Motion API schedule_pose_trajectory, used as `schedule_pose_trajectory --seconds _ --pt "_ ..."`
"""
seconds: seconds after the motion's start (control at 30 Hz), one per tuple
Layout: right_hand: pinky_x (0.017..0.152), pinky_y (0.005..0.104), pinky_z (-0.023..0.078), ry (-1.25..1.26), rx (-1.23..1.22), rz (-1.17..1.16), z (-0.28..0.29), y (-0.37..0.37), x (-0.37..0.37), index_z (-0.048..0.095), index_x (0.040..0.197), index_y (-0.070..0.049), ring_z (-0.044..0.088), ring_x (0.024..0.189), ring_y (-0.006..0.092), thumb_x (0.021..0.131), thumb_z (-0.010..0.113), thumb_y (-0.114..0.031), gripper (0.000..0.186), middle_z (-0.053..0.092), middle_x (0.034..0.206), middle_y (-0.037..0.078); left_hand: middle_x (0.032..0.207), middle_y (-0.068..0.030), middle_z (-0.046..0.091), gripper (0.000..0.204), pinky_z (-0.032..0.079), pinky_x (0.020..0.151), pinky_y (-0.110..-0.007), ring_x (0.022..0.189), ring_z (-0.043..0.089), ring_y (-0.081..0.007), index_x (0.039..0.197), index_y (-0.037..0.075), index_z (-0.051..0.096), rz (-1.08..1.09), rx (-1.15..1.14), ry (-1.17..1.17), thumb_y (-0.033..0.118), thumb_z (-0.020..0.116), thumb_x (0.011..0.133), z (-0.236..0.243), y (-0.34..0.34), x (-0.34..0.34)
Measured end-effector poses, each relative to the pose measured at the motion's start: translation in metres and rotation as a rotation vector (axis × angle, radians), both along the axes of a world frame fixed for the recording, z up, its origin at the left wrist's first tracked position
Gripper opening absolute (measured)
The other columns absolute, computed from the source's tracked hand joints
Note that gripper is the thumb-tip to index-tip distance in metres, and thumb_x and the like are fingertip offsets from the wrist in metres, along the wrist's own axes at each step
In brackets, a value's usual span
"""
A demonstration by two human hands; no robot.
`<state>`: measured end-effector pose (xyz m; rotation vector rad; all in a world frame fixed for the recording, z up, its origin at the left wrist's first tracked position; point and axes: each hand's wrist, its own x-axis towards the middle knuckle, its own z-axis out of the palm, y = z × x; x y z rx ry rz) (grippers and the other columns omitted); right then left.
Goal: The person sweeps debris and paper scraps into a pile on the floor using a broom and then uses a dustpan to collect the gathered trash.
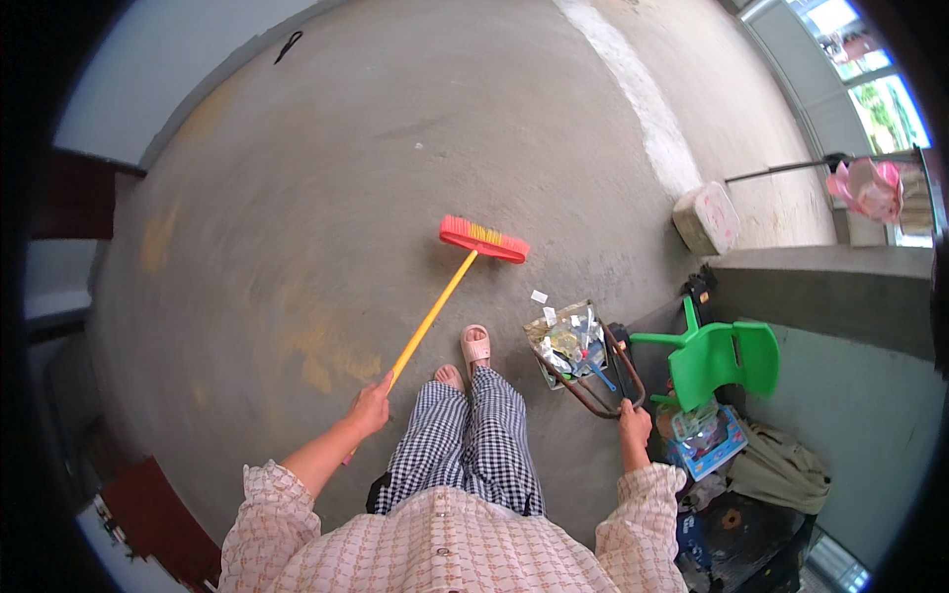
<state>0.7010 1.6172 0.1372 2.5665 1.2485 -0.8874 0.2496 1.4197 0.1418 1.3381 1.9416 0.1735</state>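
Presently in hand: one broom (pixel 433 318), yellow handle, red head, yellow and red bristles, gripped by the left hand (pixel 371 404), fingers closed around the handle; broom head left of the dustpan (pixel 547 361) and farther from the person. Item two: said dustpan, brown-framed, loaded with mixed litter (pixel 575 341), its frame gripped in the closed right hand (pixel 634 423). White scrap (pixel 539 296): just beyond the dustpan's far edge. Pink sandals (pixel 475 346), worn: left of the dustpan. Green chair (pixel 710 368): right of the dustpan. Pale tub (pixel 704 219): beyond the dustpan, to its right. Blue-edged box (pixel 717 455): right of the dustpan, nearer the person.
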Motion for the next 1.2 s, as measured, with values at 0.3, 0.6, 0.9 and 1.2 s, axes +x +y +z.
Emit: schedule_pose_trajectory --seconds 0.3,0.6,0.9,1.2 --pt "0.081 0.0424 0.030 -0.069 -0.149 -0.059 -0.045 -0.005 -0.040 0.059 0.090 -0.013 0.049 0.093 0.0283 0.069 0.042 -0.050 0.045 0.055 0.096 0.011 0.089 -0.0221 0.044 0.059 0.043 0.061 -0.043 0.069 0.051 -0.0369 0.123 0.011 0.023 -0.258 -0.174 0.230 0.000 0.044 0.068 0.000 0.012 0.023" --pt "0.082 0.0423 0.027 0.025 -0.124 -0.060 -0.076 -0.011 -0.036 0.061 0.084 -0.012 0.051 0.088 0.0278 0.069 0.042 -0.050 0.045 0.058 0.088 0.012 0.087 -0.0209 0.044 0.065 0.043 0.062 -0.042 0.071 0.051 -0.0358 0.123 0.008 0.021 -0.409 -0.298 0.298 -0.003 0.047 0.064 -0.005 0.009 0.073" --pt "0.083 0.0470 0.024 0.100 -0.121 -0.094 -0.077 -0.015 -0.030 0.061 0.082 -0.012 0.050 0.090 0.0280 0.068 0.042 -0.050 0.045 0.057 0.090 0.012 0.076 -0.0200 0.046 0.054 0.041 0.061 -0.039 0.068 0.048 -0.0353 0.118 0.009 0.033 -0.242 -0.094 0.092 -0.001 0.044 0.067 0.042 -0.018 0.064" --pt "0.083 0.0443 0.026 0.129 -0.173 -0.106 -0.066 -0.011 -0.033 0.059 0.087 -0.012 0.049 0.093 0.0280 0.067 0.044 -0.051 0.047 0.055 0.094 0.013 0.077 -0.0218 0.047 0.053 0.041 0.063 -0.041 0.070 0.049 -0.0369 0.118 0.007 0.032 -0.380 -0.283 0.178 0.001 0.046 0.067 0.010 -0.005 0.099"
